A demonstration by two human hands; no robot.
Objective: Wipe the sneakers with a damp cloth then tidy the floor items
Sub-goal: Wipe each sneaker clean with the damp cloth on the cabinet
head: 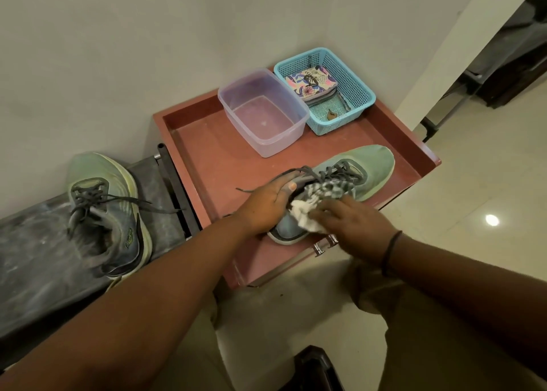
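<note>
Head view: checked cloth [322, 196] on mesh sneaker [367, 168]

Indoor light, dim and warm, from overhead. One small round glare spot on the glossy cream floor tiles [492, 220], right of the red rimmed tray table [207, 153]. Soft, faint shadows beneath the table's near edge. Right hand [352, 227] and the white-and-checked cloth [310, 210] smeared by motion blur; left hand [266, 207] sharper. Wide-angle bending at the frame edges: the pale wall corner [438, 65] leans, forearms swell. Doorway area upper right dark.
</note>
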